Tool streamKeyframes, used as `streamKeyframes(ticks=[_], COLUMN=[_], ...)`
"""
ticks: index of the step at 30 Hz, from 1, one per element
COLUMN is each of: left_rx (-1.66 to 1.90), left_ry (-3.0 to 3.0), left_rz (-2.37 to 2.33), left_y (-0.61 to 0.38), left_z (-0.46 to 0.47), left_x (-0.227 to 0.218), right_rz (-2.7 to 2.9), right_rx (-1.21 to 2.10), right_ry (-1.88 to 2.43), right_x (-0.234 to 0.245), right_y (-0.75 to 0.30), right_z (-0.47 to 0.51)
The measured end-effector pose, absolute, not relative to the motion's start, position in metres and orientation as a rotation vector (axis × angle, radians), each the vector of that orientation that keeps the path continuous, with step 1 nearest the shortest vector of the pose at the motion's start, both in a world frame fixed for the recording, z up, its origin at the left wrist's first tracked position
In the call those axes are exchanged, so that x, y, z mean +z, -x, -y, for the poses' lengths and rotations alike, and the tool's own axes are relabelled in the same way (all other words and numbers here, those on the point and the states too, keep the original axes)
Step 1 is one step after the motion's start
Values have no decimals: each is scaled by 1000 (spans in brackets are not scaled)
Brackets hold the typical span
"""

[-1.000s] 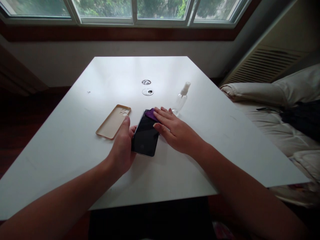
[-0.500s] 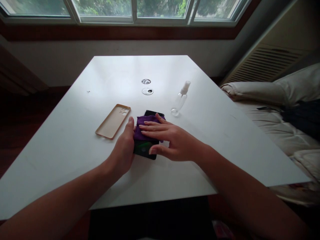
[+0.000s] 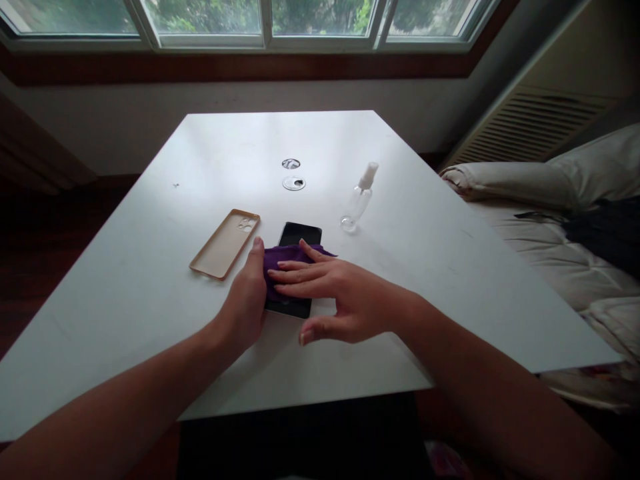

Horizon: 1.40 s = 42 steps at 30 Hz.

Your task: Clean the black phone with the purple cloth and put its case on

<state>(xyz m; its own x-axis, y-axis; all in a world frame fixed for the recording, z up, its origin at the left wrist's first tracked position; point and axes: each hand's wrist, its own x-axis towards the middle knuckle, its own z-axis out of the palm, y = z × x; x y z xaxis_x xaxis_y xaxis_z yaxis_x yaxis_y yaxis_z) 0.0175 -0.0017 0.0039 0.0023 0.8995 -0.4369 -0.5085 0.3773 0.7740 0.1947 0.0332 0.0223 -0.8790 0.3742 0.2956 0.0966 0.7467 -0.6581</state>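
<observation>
Left hand (image 3: pixel 247 293) grasps the phone (image 3: pixel 301 234) by its left edge over the worktop (image 3: pixel 125 313), between case (image 3: pixel 225 245) and bottle (image 3: pixel 361 200); right hand (image 3: pixel 345 287) lies flat, fingers spread, on the cloth (image 3: pixel 283 254) across it.

A white table (image 3: pixel 125 300) is lit by daylight from a paned window (image 3: pixel 210 19), through which greenery (image 3: pixel 357 20) is seen. Below its reddish-brown sill (image 3: pixel 250 69), a pale wall (image 3: pixel 240 97) is shown; a slatted panel (image 3: pixel 540 123) and cream cushions (image 3: pixel 525 227) are framed at right, dark reddish floor (image 3: pixel 30 287) at left.
</observation>
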Motion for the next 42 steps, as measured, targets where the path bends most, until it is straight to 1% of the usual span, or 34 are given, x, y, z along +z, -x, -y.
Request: streamKeyframes(ticks=[3, 10, 14, 20, 24, 32, 38, 42], left_rx=[1175, 1189, 1163, 1192, 1225, 1162, 1191, 1204], left_ry=[-478, -522, -541, -590, -597, -341, -327, -358], left_rz=[-1084, -1154, -1141, -1178, -1158, -1153, -1213, -1162], left_y=[-17, -14, -14, -11, -11, -13, -13, -15], left_z=[1, 1, 3, 3, 1, -5, -3, -5], left_x=[4, 3, 2, -2, 1, 8, 9, 12], right_rz=[2491, 2450, 2446, 2479, 2493, 2451, 2383, 2356], right_rx=[920, 579, 527, 500, 651, 872, 802, 713], right_ry=[383, 918, 1033, 906, 715, 342, 256, 342], right_x=[22, 11, 9, 8, 10, 21, 22, 18], right_y=[-195, -196, -196, -192, -189, -191, -193, -191], right_z=[-35, -45, -49, -42, -34, -29, -30, -29])
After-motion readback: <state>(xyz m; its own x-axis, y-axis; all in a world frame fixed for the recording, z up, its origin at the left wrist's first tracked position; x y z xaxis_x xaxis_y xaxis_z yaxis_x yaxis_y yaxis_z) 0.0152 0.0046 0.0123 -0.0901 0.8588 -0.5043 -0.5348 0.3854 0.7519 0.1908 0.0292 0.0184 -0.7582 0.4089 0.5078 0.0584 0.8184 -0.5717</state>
